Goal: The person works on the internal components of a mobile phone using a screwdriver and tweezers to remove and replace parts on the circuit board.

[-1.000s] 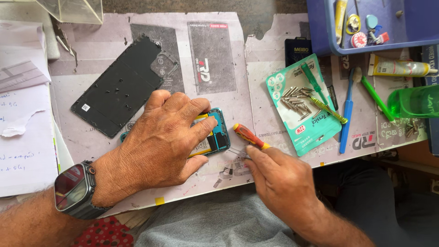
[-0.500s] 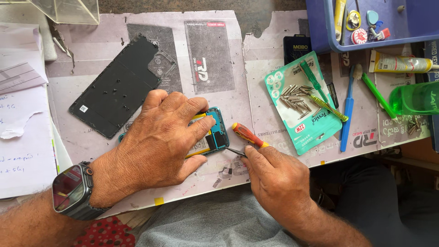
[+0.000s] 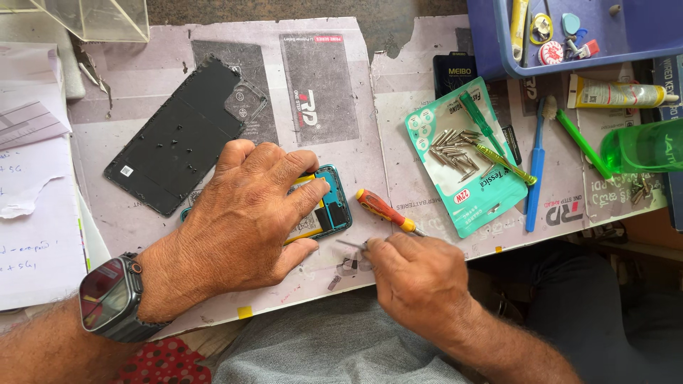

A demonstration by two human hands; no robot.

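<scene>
Right hand (image 3: 420,281) near desk (image 3: 398,107) edge, fingers pinched on small metal tool (image 3: 352,244), tip pointing toward left hand. Red-and-yellow screwdriver (image 3: 380,210) lies just beyond right hand, untouched. Left hand (image 3: 245,213), smartwatch (image 3: 107,299) on wrist, pressed flat over opened teal phone (image 3: 334,206), fingers spread, holding it down. Black back cover (image 3: 178,139) beyond left hand. Teal packet with loose bits (image 3: 455,171) beyond right hand. Blue tray (image 3: 491,43) far right of it.
</scene>
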